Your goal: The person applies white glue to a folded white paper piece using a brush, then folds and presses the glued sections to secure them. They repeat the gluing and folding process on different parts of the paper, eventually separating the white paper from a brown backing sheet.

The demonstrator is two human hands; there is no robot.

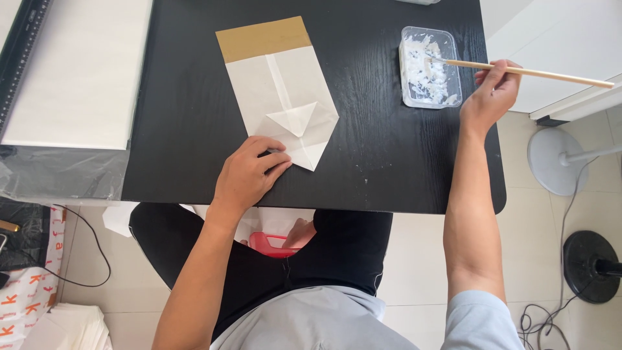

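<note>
While the left hand lies flat, fingers together, on the lower left corner of a folded white paper bag with a brown strip along its top, the right hand pinches a thin wooden-handled brush between thumb and fingers. That bag rests near the middle of the black wood-grain worktop, its pointed folded bottom toward the near edge. The brush's tip sits inside a clear rectangular plastic tray smeared with white paste, which stands close to the worktop's far right edge, well apart from the bag. A stack of large white paper sheets lies beyond the worktop's left edge.
</note>
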